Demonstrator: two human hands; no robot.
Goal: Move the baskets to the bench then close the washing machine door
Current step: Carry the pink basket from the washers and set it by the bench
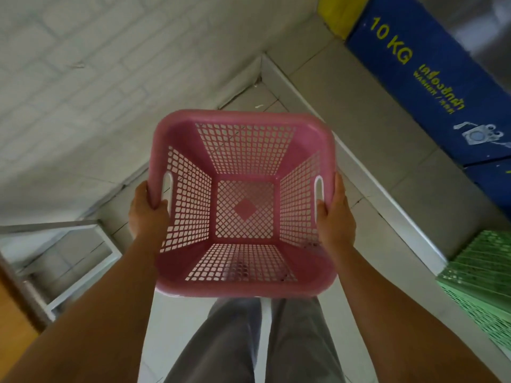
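Observation:
An empty pink plastic basket point(244, 205) with lattice walls hangs in front of me above the tiled floor, held level by both side rims. My left hand point(148, 211) grips its left rim beside the handle slot. My right hand point(334, 214) grips the right rim the same way. A green lattice basket point(482, 280) stands at the right edge on a raised tiled ledge. The washing machine front point(431, 78), a blue panel marked 10 KG, rises at the upper right; its door is out of view.
A raised tiled ledge point(367, 128) with a white edge runs along the right under the machines. A white metal frame point(80, 258) and a brown wooden surface point(13, 313) stand at the lower left. A white brick wall point(83, 64) fills the left. My grey trousers show below.

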